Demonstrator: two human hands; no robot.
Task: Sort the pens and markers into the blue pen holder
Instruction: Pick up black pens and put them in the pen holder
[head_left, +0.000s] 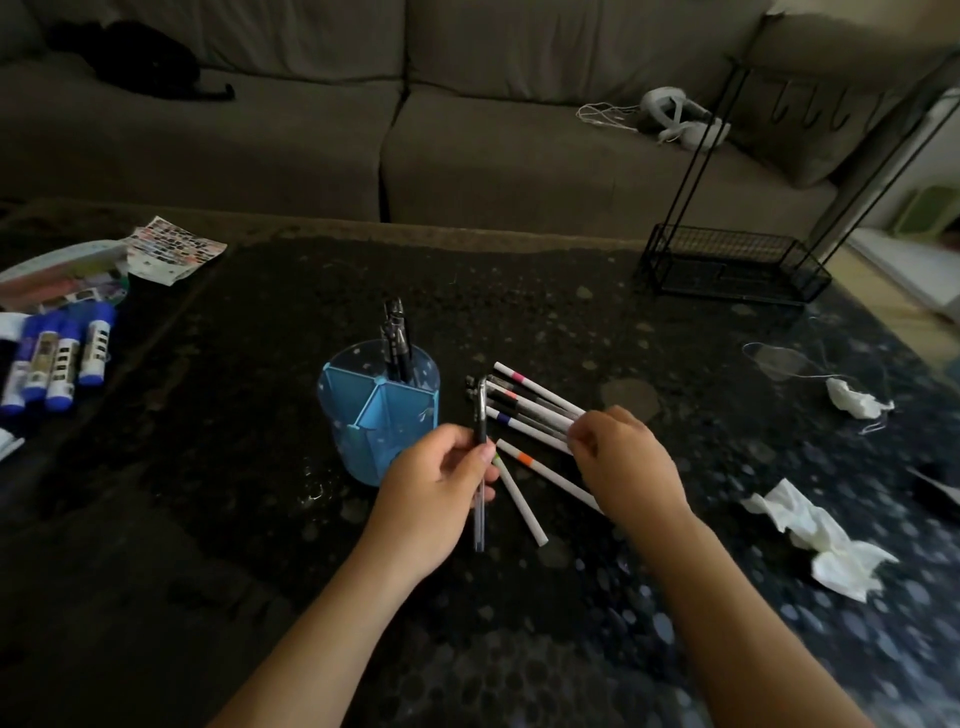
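The blue pen holder (363, 441) stands on the dark table, split into compartments, with several black pens (397, 338) upright in its far section. My left hand (436, 488) grips a black pen (480, 415) nearly upright, just right of the holder. My right hand (623, 457) pinches the ends of a bunch of white markers (530, 410) that lie fanned out on the table. Two more white markers, one with an orange band (545, 470) and one with a green band (519, 501), lie between my hands.
Several glue sticks (57, 358) and a sticker sheet (171, 249) lie at the left. Crumpled tissues (821, 540) sit at the right, and a black wire rack (737, 265) stands at the back right. A grey sofa (467, 130) runs behind the table.
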